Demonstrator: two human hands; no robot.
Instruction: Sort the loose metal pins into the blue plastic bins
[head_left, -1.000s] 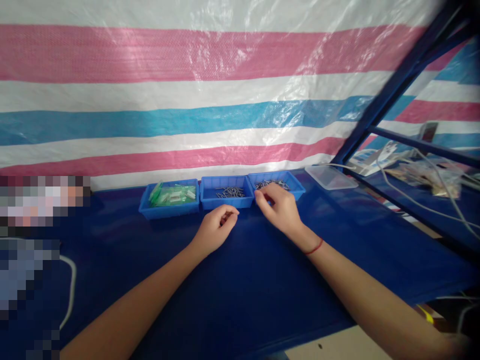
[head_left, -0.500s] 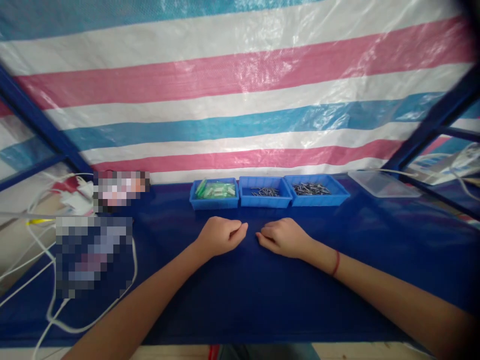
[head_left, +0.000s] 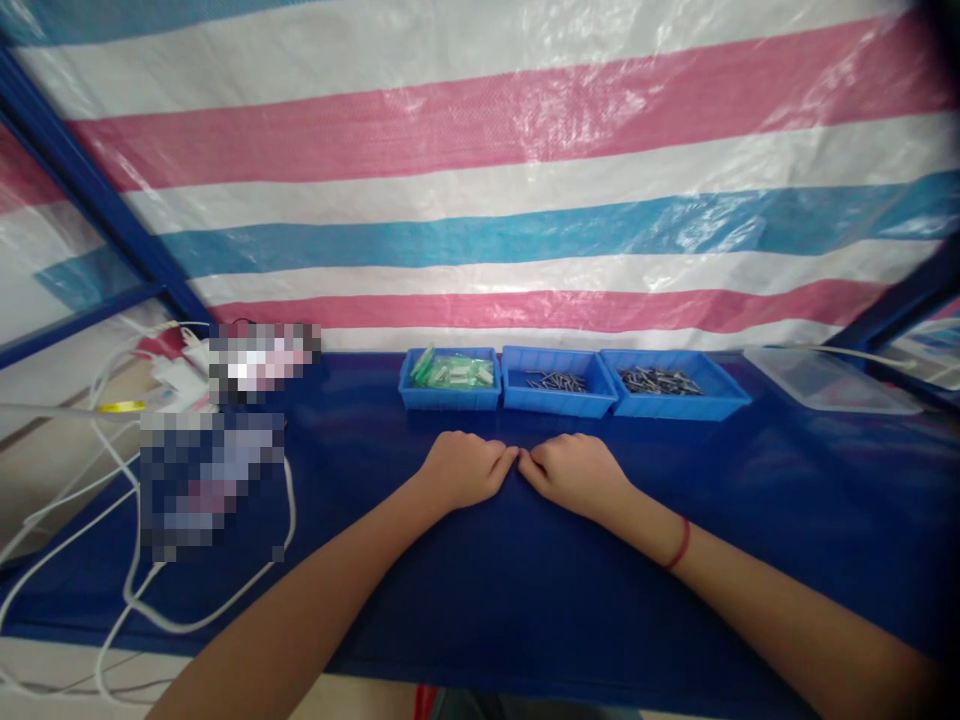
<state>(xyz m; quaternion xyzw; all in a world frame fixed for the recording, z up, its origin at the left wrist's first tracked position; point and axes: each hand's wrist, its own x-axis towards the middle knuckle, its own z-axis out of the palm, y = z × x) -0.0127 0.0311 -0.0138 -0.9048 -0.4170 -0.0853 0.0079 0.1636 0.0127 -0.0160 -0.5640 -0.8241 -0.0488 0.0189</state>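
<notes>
My left hand (head_left: 466,472) and my right hand (head_left: 577,474) rest on the dark blue table with fingers curled in. Their thumb tips point at each other and almost meet; whether they touch I cannot tell. Nothing shows in either hand. Just beyond them three blue bins stand in a row. The left bin (head_left: 451,400) holds small green and white plastic packets (head_left: 457,373). Thin metal pieces (head_left: 561,382), like screws or pins, lie in the middle bin (head_left: 555,404). A thicker pile of similar metal pieces (head_left: 660,381) fills part of the right bin (head_left: 679,408).
White cables (head_left: 289,500) loop over the table at left, beside two pixelated areas and white plugs (head_left: 176,385). A clear plastic lid (head_left: 829,380) lies at the back right. Behind the table hangs a striped plastic sheet (head_left: 480,245), between blue frame posts (head_left: 176,300).
My hands have come closer together, so the gap between the thumbs has nearly closed. The whole view has shifted slightly, with the bins now further right. The bins' contents look the same.
</notes>
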